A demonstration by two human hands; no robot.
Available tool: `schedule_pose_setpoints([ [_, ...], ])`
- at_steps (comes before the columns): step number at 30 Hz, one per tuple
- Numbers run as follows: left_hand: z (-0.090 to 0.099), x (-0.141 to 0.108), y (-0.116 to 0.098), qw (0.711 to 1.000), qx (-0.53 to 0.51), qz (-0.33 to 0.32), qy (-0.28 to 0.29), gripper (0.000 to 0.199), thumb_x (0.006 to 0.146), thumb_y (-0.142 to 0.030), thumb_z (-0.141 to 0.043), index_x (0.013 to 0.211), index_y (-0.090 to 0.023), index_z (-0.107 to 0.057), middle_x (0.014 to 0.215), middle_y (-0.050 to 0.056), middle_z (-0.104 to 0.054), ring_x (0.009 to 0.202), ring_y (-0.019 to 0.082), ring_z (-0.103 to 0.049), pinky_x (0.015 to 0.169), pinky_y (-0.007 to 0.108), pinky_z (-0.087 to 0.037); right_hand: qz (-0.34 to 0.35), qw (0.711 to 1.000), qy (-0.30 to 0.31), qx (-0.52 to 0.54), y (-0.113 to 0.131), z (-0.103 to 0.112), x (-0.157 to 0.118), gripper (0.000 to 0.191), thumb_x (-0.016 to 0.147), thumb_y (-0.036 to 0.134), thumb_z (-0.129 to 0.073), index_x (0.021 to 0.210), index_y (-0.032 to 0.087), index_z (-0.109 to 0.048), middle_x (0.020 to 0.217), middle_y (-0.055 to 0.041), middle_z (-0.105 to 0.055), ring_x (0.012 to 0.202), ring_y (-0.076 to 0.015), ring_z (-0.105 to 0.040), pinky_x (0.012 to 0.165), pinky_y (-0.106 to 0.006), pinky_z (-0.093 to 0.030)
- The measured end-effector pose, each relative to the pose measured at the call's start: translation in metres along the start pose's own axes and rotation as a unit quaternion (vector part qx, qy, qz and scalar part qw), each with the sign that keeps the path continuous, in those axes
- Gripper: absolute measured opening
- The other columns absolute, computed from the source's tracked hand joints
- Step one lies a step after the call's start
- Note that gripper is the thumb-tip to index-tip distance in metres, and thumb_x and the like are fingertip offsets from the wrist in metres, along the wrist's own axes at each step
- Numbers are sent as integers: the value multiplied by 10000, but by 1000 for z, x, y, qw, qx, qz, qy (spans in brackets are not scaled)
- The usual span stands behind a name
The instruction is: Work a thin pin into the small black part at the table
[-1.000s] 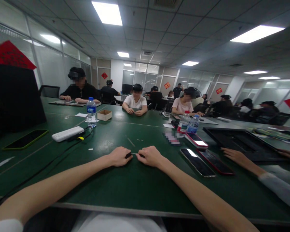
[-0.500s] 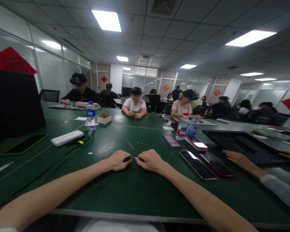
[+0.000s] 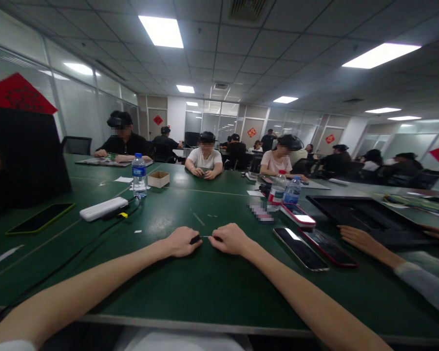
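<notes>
Both my hands rest close together over the green table (image 3: 190, 287), knuckles up. My left hand (image 3: 182, 241) is closed around a small black object (image 3: 195, 239), whose end shows at the fingertips; its kind cannot be made out. Fingers curled in a pinch, my right hand (image 3: 229, 239) faces it across a narrow gap. A thin pale sliver (image 3: 205, 237) bridges that gap, reaching toward the right fingertips. What lies inside the right fingers is hidden.
On the right lie phones (image 3: 301, 248), bottles (image 3: 291, 191) and a black tray (image 3: 372, 219) with a co-worker's hand (image 3: 360, 239) beside it. To the left are a white power bank (image 3: 104, 208) with a cable, a green-edged phone (image 3: 40, 218), a water bottle (image 3: 139, 178) and a small box (image 3: 158, 179).
The gap between my hands looks slightly wider, my right hand having shifted a little to the right. Both keep their closed grip.
</notes>
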State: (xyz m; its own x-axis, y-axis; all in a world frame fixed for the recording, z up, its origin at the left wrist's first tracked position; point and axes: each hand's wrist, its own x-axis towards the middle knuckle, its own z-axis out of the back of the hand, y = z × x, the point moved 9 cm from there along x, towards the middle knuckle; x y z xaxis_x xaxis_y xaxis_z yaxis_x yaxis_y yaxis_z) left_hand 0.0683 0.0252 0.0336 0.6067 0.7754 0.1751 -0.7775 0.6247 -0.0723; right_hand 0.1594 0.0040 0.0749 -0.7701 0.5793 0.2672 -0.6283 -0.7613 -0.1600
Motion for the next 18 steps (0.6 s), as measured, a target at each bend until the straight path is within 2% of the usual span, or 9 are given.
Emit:
schedule_pose_setpoints([
  [5, 1, 0, -1, 1000, 2, -5, -2, 379, 884, -447, -360, 836, -171, -614, 822, 92, -662, 761, 214, -613, 659, 296, -429, -6, 1000, 28, 0, 2, -3, 1, 419, 908, 412, -374, 740, 160, -662, 662, -31, -641, 531, -87, -515, 543, -197, -312],
  [18, -1, 0, 0, 1000, 7, -8, -1, 382, 893, -441, -349, 848, -166, -609, 837, 98, -662, 774, 213, -614, 664, 294, -429, -23, 999, 27, -18, 3, -2, 2, 431, 916, 414, -358, 728, 161, -652, 649, -28, -632, 526, -90, -504, 533, -206, -297],
])
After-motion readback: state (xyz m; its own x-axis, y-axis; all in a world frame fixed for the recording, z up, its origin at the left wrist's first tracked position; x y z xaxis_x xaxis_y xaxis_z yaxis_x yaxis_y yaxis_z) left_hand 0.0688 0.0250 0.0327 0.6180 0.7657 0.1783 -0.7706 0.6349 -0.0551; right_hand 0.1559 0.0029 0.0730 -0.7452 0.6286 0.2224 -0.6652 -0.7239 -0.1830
